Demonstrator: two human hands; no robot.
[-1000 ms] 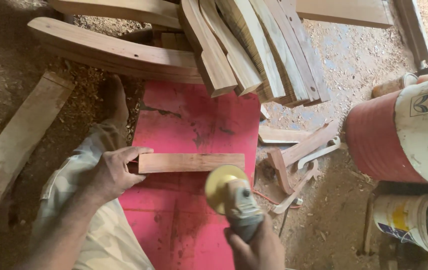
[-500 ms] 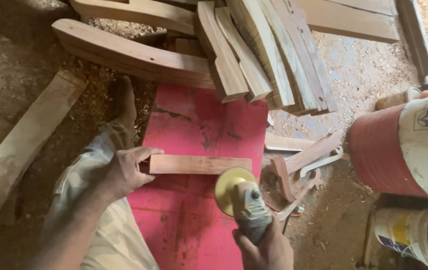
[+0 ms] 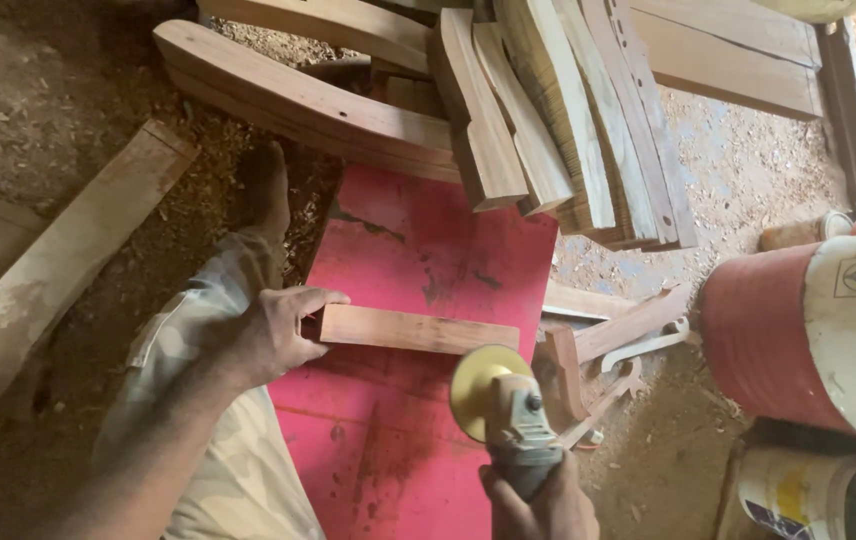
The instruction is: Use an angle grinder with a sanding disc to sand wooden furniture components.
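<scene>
Wood block [image 3: 418, 330] lies across the red board's [image 3: 428, 250] middle, stiff and light by the look of it. Left hand [image 3: 273, 335] clamps its left end, the sound place to hold; right hand [image 3: 538, 505] grips a sander [image 3: 503, 405] at its right end.

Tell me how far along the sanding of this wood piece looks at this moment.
Setup looks done: the wooden block lies flat on the red board, with the left hand gripping its left end. In hand: the right hand holds the grinder, whose yellow disc sits at the block's near right edge. How much surface is sanded cannot be told. A stack of wooden pieces lies beyond.
</scene>
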